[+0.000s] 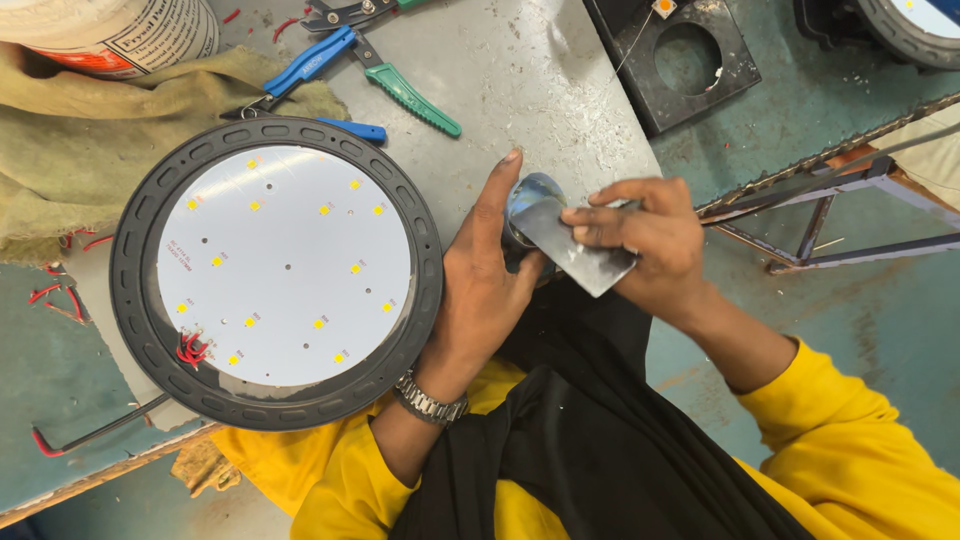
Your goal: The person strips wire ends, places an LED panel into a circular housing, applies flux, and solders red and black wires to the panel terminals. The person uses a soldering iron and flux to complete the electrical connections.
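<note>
Two hands busy: left hand (478,290) grips small round part (530,195), right hand (650,235) fingers pinch metal strip (585,255)

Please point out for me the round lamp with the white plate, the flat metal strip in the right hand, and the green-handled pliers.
Round lamp (135,270): head view, on its black ribbed rim, left side.
Flat metal strip (590,268): head view, on its bare lower end, below the right hand's fingers.
Green-handled pliers (415,100): head view, on a green handle.

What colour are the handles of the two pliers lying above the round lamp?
One pair of pliers has blue handles, the other pliers green. The head view shows both clearly.
</note>
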Motion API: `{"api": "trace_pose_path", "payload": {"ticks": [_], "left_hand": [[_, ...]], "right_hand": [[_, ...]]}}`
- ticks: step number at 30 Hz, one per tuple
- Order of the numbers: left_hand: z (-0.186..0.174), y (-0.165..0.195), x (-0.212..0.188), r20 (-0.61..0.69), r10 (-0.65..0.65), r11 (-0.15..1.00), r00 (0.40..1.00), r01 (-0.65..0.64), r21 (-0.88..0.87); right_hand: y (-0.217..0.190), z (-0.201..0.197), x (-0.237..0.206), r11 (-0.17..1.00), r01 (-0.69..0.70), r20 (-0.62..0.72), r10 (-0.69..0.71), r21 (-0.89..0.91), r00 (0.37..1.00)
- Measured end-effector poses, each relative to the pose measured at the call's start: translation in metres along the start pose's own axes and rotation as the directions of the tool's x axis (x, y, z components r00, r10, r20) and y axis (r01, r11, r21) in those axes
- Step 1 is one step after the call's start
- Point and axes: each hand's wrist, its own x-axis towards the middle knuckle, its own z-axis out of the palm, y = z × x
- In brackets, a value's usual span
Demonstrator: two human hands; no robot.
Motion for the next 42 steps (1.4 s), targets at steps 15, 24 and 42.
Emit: {"api": "trace_pose_path", "payload": {"ticks": [15,24,42], "left_hand": [[0.000,-0.005,-0.002,0.015,-0.001,0.999,1.000,0.000,0.044],[0.002,-0.002,-0.002,0.008,-0.030,0.999,1.000,0.030,0.029],[0.005,-0.004,-0.003,-0.007,-0.018,1.000,1.000,0.018,0.006]], "right_hand": [[0.013,-0.013,-0.018,0.988,0.123,0.136,-0.109,-0.098,0.985],[0.018,-0.020,-0.021,0.987,0.156,0.159,-0.146,-0.050,0.976],[0.018,-0.033,-0.031,0.994,0.106,0.146,-0.107,0.009,0.983]]}}
